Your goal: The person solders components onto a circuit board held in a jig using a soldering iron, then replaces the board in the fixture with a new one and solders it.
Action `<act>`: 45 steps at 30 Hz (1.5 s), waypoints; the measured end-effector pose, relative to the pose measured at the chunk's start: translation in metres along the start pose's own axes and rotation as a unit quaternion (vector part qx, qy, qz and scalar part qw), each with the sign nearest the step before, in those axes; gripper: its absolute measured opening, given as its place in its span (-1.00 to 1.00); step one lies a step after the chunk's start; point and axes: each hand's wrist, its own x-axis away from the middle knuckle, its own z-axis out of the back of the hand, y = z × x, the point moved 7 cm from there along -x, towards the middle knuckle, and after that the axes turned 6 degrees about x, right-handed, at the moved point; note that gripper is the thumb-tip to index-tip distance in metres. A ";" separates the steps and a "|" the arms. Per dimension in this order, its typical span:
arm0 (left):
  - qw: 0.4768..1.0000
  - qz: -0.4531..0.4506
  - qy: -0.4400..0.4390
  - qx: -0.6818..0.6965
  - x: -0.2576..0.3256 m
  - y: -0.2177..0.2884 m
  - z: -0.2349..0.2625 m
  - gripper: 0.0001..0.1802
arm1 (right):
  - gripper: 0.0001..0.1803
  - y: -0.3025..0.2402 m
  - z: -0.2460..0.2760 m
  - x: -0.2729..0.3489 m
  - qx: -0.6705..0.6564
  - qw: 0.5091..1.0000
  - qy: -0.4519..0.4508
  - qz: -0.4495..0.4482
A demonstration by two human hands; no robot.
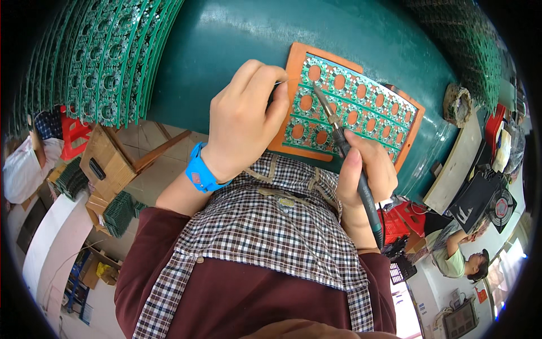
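Note:
My right hand [370, 169] grips a soldering iron [366, 198] like a pen. The iron's metal tip reaches the upper left part of a green circuit board panel [354, 97], near a round opening. That panel has rows of round openings and lies in an orange-brown frame [294, 55] on the green tabletop. At the frame's left side, my left hand [243, 116] is closed in a pinch. A thin solder wire [285, 81] sticks out of its fingers toward the iron's tip; whether the wire touches the board is too small to tell.
Many green circuit board panels [113, 62] stand in a row at the left. More boards [468, 39] are stacked at the far right. A rough, hollow holder [458, 105] sits by the table's right edge. Another person [451, 257] is at the right, beyond a black fan-like device [501, 207].

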 end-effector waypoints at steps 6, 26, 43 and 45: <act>1.000 -0.018 -0.002 0.012 -0.001 -0.001 0.000 -0.86 | -0.87 -0.002 0.007 0.002 -0.068 0.997 0.018 0.037; 0.999 0.011 -0.021 0.032 -0.002 -0.002 0.001 -0.87 | -0.84 0.006 0.009 0.002 -0.089 0.996 0.021 0.022; 1.000 -0.017 -0.001 -0.009 -0.012 0.002 -0.008 -0.91 | -0.83 0.014 -0.002 -0.011 -0.087 0.991 -0.029 -0.095; 0.999 -0.028 0.003 -0.015 -0.012 0.002 -0.009 -0.91 | -0.84 0.014 -0.006 -0.010 -0.095 0.991 -0.026 -0.091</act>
